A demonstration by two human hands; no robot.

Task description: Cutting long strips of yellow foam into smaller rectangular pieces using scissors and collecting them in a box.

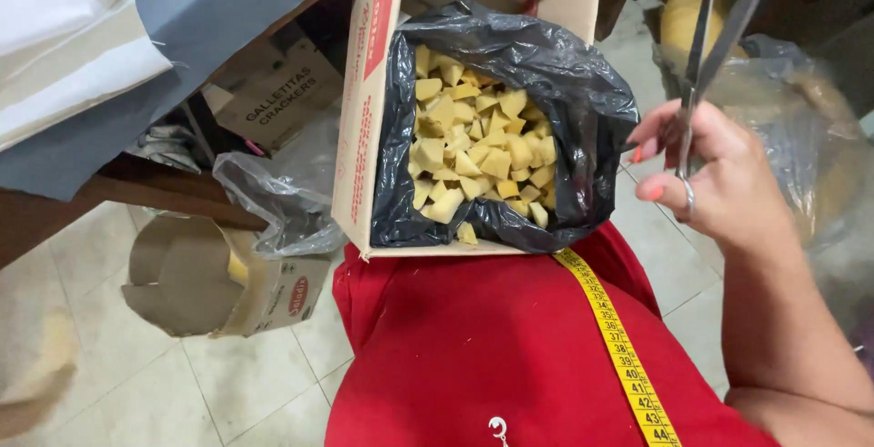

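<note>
Across the red cloth [473, 347] a yellow measuring tape [619, 338] is lying, while the right hand [719, 174] is gripping raised scissors [710, 55] beside a bag-lined box [364, 119] of yellow foam pieces [478, 151].

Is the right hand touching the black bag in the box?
Apart. The head view shows open floor between the right hand, holding scissors, and the black bag.

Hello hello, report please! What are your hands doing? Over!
Right hand holds scissors, blades up. Left hand not in view. Cardboard box on lap, black bag full of yellow foam pieces. Nothing between.
</note>
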